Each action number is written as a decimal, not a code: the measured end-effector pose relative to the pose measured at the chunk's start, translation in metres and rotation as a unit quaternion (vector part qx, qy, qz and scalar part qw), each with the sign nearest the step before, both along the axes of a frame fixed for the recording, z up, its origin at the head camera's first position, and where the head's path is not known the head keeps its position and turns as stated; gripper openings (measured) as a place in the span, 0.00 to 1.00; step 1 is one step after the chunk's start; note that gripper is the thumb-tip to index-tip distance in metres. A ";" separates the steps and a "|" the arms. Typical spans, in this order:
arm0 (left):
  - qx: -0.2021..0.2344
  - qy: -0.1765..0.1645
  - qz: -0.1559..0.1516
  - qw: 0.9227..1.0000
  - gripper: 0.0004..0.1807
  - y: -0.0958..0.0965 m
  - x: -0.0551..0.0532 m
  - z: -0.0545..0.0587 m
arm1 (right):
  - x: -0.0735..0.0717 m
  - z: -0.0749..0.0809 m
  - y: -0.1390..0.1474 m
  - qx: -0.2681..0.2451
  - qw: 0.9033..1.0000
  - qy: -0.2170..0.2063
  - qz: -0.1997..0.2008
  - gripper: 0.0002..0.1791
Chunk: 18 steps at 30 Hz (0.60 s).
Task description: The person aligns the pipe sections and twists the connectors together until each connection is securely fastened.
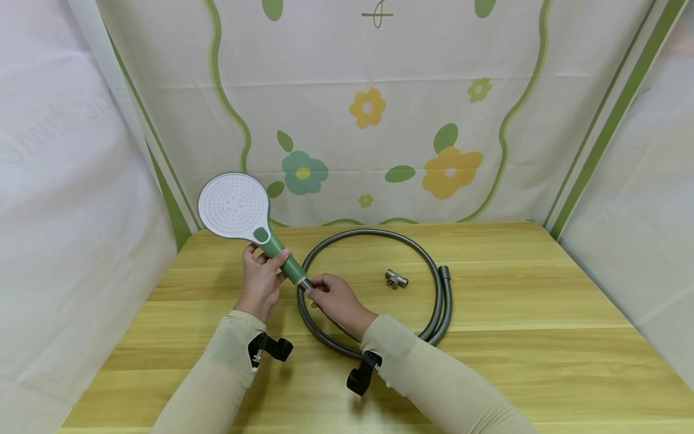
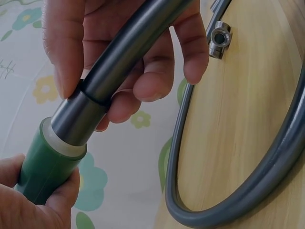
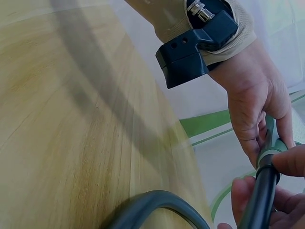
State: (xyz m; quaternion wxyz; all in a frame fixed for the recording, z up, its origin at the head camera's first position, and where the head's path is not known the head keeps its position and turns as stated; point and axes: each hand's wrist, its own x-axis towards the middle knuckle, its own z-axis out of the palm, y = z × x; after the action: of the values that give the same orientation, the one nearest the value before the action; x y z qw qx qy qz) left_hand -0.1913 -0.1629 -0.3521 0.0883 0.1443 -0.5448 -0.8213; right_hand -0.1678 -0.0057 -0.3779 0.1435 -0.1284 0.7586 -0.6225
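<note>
A shower head [image 1: 233,206] with a white face and green handle tilts up to the left, above the table. My left hand [image 1: 260,282] grips its green handle [image 2: 47,164]. At the handle's lower end, my right hand [image 1: 340,304] pinches the dark collar [image 2: 78,117] of a grey shower hose [image 1: 374,231]. Collar and handle are in line, with a pale ring showing between them in the left wrist view. The hose loops across the table, and its other end fitting [image 1: 444,272] lies at the right of the loop.
A small metal tee fitting [image 1: 396,279] lies inside the hose loop on the wooden table [image 1: 520,301]. Flower-printed cloth [image 1: 325,120] hangs behind the table, with white cloth walls at both sides. A black wrist camera [image 1: 271,348] sits on each sleeve.
</note>
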 end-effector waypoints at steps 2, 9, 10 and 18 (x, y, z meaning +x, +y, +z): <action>0.000 0.000 0.000 1.000 0.44 0.000 0.000 0.000 | 0.000 0.000 0.000 -0.007 1.000 -0.005 0.001 0.15; 0.001 -0.005 0.000 1.000 0.44 0.000 0.000 0.002 | -0.001 0.002 0.001 -0.015 1.000 -0.015 0.009 0.16; 0.001 -0.006 0.000 1.000 0.44 0.000 0.000 0.002 | -0.001 0.002 0.002 -0.015 1.000 -0.015 0.011 0.16; 0.007 -0.010 -0.002 1.000 0.44 -0.001 0.000 0.002 | -0.002 0.002 0.005 0.033 0.999 0.001 0.015 0.21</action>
State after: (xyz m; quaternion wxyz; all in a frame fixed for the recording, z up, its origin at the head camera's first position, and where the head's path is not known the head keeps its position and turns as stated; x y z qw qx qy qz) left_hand -0.1916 -0.1641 -0.3498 0.0800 0.1521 -0.5403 -0.8238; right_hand -0.1697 -0.0009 -0.3763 0.1564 -0.1350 0.7770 -0.5946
